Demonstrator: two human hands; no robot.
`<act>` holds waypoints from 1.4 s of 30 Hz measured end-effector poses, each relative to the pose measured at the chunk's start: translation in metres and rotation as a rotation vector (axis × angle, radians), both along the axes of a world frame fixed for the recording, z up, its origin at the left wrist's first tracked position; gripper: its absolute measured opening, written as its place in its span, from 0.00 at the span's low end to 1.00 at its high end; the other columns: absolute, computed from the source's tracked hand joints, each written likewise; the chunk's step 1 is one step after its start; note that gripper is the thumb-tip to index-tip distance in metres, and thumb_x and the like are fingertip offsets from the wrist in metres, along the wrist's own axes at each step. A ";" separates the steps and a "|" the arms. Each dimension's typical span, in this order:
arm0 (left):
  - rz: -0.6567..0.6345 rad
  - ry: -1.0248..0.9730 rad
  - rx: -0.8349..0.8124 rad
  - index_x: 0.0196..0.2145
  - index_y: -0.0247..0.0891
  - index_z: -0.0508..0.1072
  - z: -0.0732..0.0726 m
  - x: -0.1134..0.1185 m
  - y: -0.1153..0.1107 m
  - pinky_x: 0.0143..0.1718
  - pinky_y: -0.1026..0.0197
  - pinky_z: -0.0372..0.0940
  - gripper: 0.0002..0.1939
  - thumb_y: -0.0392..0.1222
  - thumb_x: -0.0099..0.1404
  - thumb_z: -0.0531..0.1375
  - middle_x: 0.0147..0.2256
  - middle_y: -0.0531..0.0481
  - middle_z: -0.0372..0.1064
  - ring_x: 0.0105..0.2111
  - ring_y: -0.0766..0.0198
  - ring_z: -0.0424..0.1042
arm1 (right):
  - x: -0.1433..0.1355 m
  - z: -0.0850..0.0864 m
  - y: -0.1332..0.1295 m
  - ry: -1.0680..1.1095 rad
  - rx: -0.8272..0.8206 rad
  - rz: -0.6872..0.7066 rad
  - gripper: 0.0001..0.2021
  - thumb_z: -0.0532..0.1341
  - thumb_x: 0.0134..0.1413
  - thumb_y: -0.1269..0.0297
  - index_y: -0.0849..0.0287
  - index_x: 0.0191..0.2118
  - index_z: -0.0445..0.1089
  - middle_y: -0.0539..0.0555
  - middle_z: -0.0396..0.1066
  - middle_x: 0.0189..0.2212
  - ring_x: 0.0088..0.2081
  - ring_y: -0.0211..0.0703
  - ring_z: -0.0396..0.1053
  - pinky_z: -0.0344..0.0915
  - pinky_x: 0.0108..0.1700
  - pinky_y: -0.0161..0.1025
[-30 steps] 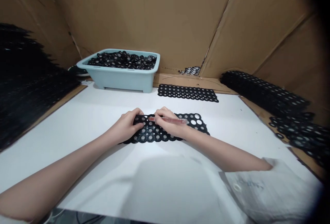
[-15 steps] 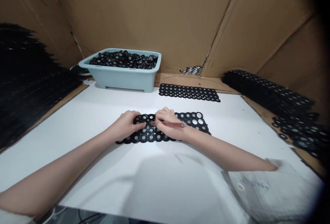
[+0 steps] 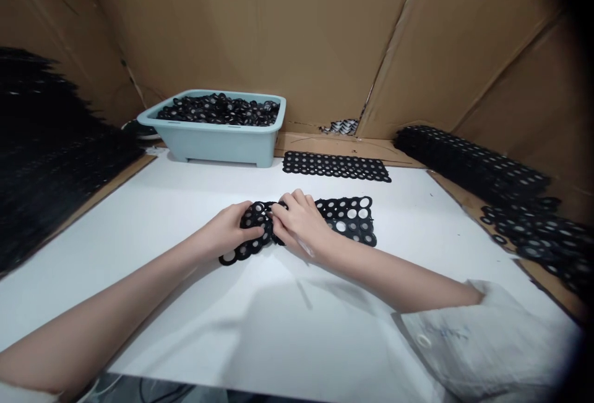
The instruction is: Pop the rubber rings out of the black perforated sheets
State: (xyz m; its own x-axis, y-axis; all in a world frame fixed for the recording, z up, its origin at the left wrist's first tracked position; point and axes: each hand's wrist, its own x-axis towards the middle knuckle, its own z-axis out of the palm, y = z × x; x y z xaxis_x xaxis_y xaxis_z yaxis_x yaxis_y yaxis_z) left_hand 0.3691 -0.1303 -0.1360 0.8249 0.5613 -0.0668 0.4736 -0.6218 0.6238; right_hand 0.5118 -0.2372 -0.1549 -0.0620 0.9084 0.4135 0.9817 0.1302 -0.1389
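Note:
A black sheet of joined rings (image 3: 355,228) lies on the white table, bent up and bunched in the middle between my hands. Several of its rings are open; the others have pale centres. My left hand (image 3: 231,228) is closed on the sheet's left part, thumb on top and fingers at the far edge. My right hand (image 3: 301,220) is closed at the bunched part, its fingertips against the rings. Below its palm shows a pale, blurred end of a slim stick-like tool (image 3: 304,247); the tip is hidden by the fingers.
A light blue tub (image 3: 218,145) full of loose black rings stands at the back left. Another ring sheet (image 3: 336,166) lies flat behind my hands. Stacked sheets (image 3: 473,158) and loose rings (image 3: 542,242) are at the right, with a tall dark stack (image 3: 51,155) at the left.
The sheet was flat and is now bent up in the middle. My right hand has turned, so the reddish stick across it no longer shows the same way. The view has shifted slightly.

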 end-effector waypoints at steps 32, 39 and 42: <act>0.242 -0.078 -0.080 0.37 0.38 0.62 -0.003 -0.004 -0.018 0.27 0.63 0.58 0.15 0.42 0.50 0.55 0.29 0.51 0.66 0.28 0.62 0.66 | -0.005 -0.009 -0.007 0.211 -0.048 0.025 0.10 0.49 0.53 0.66 0.60 0.23 0.59 0.53 0.59 0.34 0.41 0.43 0.53 0.50 0.44 0.42; 0.291 -0.141 -0.221 0.35 0.37 0.60 0.012 0.000 -0.025 0.26 0.64 0.59 0.15 0.41 0.49 0.57 0.28 0.53 0.65 0.27 0.64 0.66 | -0.006 -0.003 -0.005 0.055 0.026 -0.040 0.10 0.48 0.55 0.64 0.59 0.27 0.61 0.55 0.58 0.33 0.39 0.44 0.53 0.50 0.41 0.41; 0.273 -0.161 -0.217 0.35 0.37 0.60 0.013 0.000 -0.018 0.27 0.64 0.59 0.15 0.40 0.47 0.57 0.28 0.54 0.63 0.27 0.65 0.65 | -0.007 -0.001 -0.005 0.004 0.055 -0.057 0.10 0.47 0.55 0.64 0.60 0.29 0.62 0.56 0.58 0.34 0.39 0.46 0.53 0.49 0.41 0.43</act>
